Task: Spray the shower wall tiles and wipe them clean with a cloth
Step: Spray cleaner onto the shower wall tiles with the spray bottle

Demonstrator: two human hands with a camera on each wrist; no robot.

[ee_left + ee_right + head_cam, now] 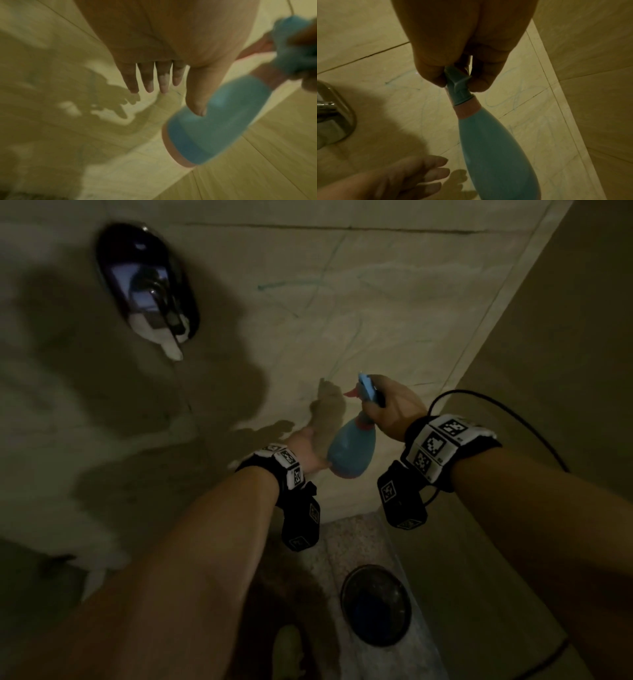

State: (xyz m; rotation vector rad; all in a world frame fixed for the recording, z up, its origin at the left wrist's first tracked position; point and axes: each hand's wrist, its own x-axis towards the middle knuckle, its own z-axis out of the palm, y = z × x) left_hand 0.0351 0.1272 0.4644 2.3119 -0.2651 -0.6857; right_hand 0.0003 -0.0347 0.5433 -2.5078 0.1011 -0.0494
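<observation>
In the head view, the beige wall tiles (376, 302) carried faint blue scribbles, and a chrome fixture (147, 285) was mounted at the left. A round drain (376, 604) lay in the speckled floor below. The right hand (394, 405) gripped the head of the blue spray bottle (352, 446), close to the wall.

In the left wrist view, the left hand (171, 47) had straight, spread fingers (147, 79) and held nothing.

In the right wrist view, the bottle hung down from the curled fingers (481, 81); what it contained I could not tell.
</observation>
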